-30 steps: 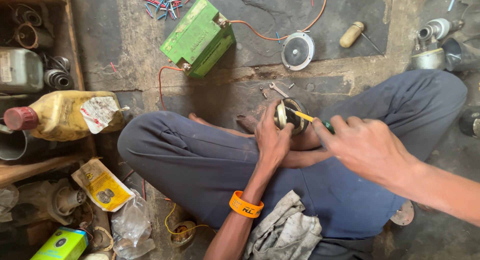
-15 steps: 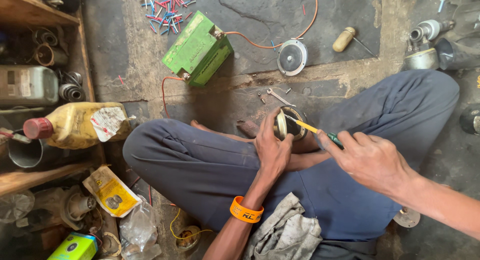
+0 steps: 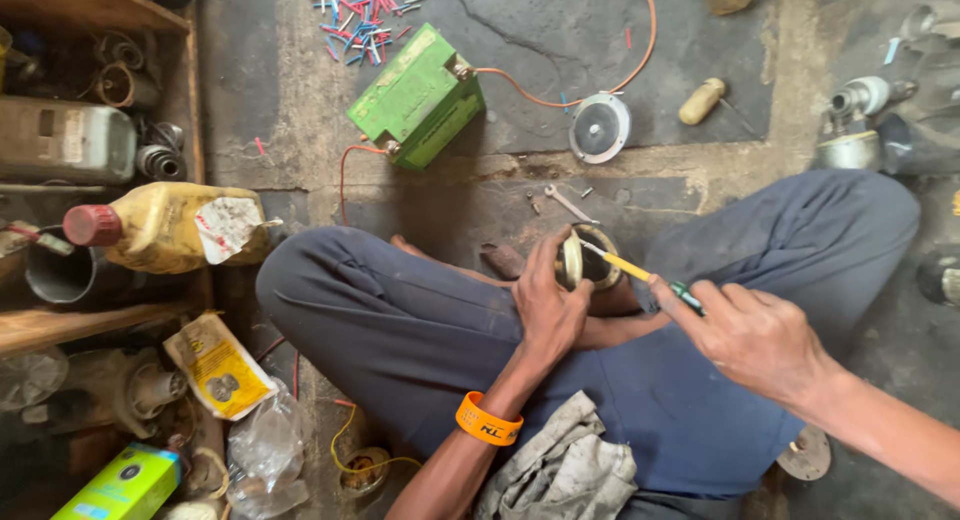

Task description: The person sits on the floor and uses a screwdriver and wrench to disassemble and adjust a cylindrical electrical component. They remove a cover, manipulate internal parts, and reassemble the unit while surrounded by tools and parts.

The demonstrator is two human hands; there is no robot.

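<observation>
Seated cross-legged on a cracked floor, with a round part [image 3: 585, 260] held over the lap, just above the crossed ankles. Left hand [image 3: 548, 305] wrapped around the part, fingers closed on its rim, open face turned to the right. Right hand [image 3: 755, 335] closed around the green handle of a screwdriver [image 3: 640, 275], yellow shaft pointing left and tip set inside the open face of the part. Work seems in the middle: part already in the hand and tool already engaged, but not possible to tell from here whether a screw inside is loose or tight, because the inside is dark and small. Nothing seen removed and put aside from this part. An orange wristband [image 3: 488, 422] on the left wrist, a grey rag [image 3: 560, 470] on the lap below it. Further on the floor, a green battery [image 3: 418, 98] with an orange wire [image 3: 640, 50] running to a round white horn [image 3: 599, 129], well apart from the hands. A small spanner [image 3: 568, 205] just beyond the part, coloured wire bits [image 3: 360, 25] near the top. On the left, a wooden shelf [image 3: 90, 315] with a yellow bottle [image 3: 165, 227], lying on its side. Nothing between the hands and the part; only the left fingers hide a portion of its rim.
</observation>
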